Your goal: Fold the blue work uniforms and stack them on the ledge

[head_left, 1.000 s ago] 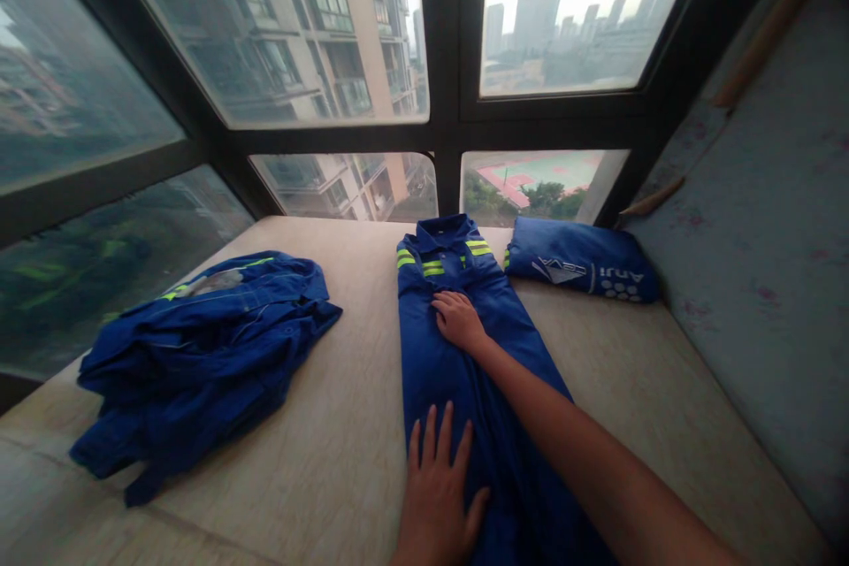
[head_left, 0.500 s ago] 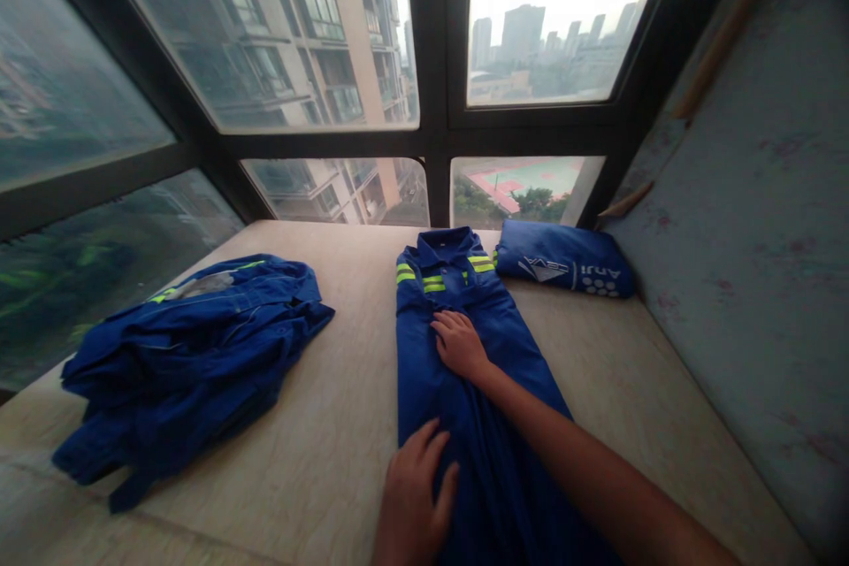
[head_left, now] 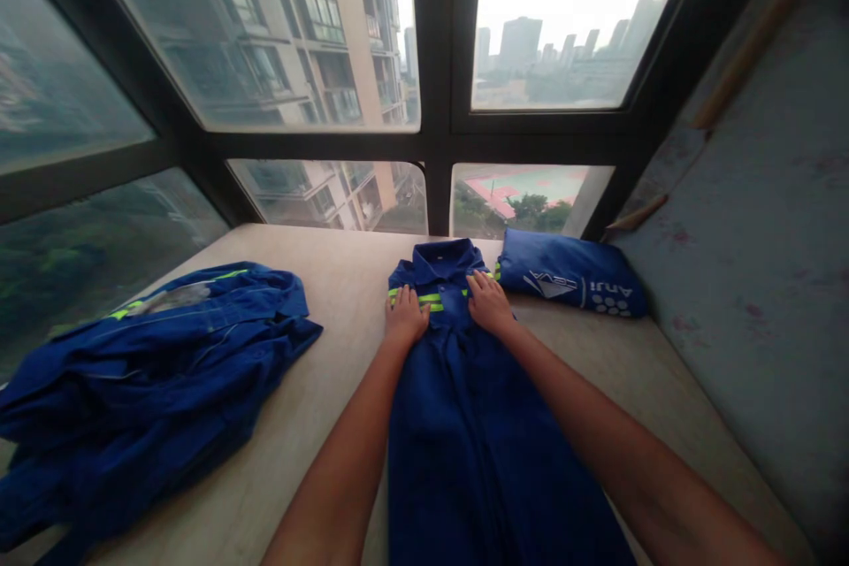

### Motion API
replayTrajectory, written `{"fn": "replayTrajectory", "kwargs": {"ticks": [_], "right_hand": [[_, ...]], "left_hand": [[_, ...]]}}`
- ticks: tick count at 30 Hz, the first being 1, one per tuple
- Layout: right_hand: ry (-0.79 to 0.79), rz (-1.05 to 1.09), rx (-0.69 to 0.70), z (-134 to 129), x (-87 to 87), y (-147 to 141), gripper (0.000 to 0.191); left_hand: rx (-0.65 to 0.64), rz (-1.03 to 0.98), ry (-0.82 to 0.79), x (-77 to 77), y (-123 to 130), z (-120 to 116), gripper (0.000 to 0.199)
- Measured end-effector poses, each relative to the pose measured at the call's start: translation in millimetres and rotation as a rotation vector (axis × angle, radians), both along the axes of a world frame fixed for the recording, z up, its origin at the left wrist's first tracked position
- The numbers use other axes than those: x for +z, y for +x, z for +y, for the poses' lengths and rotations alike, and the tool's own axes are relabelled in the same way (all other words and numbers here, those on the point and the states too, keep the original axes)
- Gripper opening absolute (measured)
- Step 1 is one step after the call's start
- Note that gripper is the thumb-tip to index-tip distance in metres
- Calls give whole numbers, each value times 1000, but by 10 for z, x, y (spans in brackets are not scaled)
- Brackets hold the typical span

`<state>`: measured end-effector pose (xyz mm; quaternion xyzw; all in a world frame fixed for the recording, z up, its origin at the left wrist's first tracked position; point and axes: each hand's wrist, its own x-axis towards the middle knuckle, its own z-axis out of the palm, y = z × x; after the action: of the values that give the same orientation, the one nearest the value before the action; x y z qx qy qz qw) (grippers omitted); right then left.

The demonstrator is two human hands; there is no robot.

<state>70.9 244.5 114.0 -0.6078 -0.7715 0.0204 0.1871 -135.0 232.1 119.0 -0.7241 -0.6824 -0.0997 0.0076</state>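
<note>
A blue garment (head_left: 457, 424) with yellow-green stripes lies lengthwise on the pale surface, its collar toward the window. My left hand (head_left: 406, 316) rests flat across the stripe on the left side of its chest, fingers apart. On the right side of the chest lies my right hand (head_left: 488, 302), its fingers spread over the cloth near the other stripe. Neither hand grips the fabric. Lengthwise creases run down the garment below the hands.
A crumpled blue garment (head_left: 152, 380) lies at the left. Behind my right hand, a folded blue bundle (head_left: 567, 270) with white lettering sits near the patterned wall (head_left: 749, 283). Dark window frames (head_left: 434, 141) rise behind the pale surface (head_left: 338, 389).
My left hand has moved forward from the lower part of the garment to the chest stripe. My right hand has shifted forward and right. The view has moved slightly.
</note>
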Motion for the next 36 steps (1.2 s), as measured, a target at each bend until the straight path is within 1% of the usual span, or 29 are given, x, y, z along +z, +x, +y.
{"fn": "replayTrajectory", "kwargs": {"ticks": [3,6,9,12,14,17,20,23,25,26,28,30,31,32,33,34,36], "right_hand": [[-33,-23,9,58,-187,-12,51],[-46,-35,12,47,-303,-41,52],[-51,-26,9,46,-303,-37,52],[-50,3,8,28,-234,-14,49],[-47,31,14,-30,-166,-15,47],[-40,69,20,-256,-45,-100,47],[-33,119,38,-666,42,-301,52],[-32,148,98,-1091,27,-524,60],[-53,140,110,-1256,-30,-620,62],[-65,137,102,-1287,-62,-646,61],[-79,137,68,-1266,-112,-662,57],[-77,143,23,-1182,-131,-654,54],[-73,145,0,-1138,-129,-646,54],[-70,147,-16,-1099,-121,-637,53],[-70,149,-24,-1067,-110,-626,53],[-70,149,-20,-1044,-95,-611,54],[-74,148,13,-1015,-60,-565,58]], "left_hand": [[-28,15,-2,-171,50,49,62],[-35,18,7,-238,57,55,64],[-29,19,12,-230,49,56,64],[-17,20,20,-201,13,4,61],[-10,16,30,-183,-44,-67,58],[1,6,50,-156,-169,-185,55],[23,-12,80,-96,-284,-268,53],[43,-37,127,21,-322,-375,49],[46,-50,163,108,-294,-546,48],[42,-54,177,141,-267,-680,48],[12,-55,187,158,-203,-1044,48],[-71,-49,166,98,-144,-1493,48],[-138,-44,148,44,-122,-1721,50],[-218,-28,128,-18,-104,-1933,55],[-269,-6,109,-79,-91,-2118,59],[-306,16,82,-133,-81,-2265,62],[-323,55,32,-198,-63,-2438,63]]}}
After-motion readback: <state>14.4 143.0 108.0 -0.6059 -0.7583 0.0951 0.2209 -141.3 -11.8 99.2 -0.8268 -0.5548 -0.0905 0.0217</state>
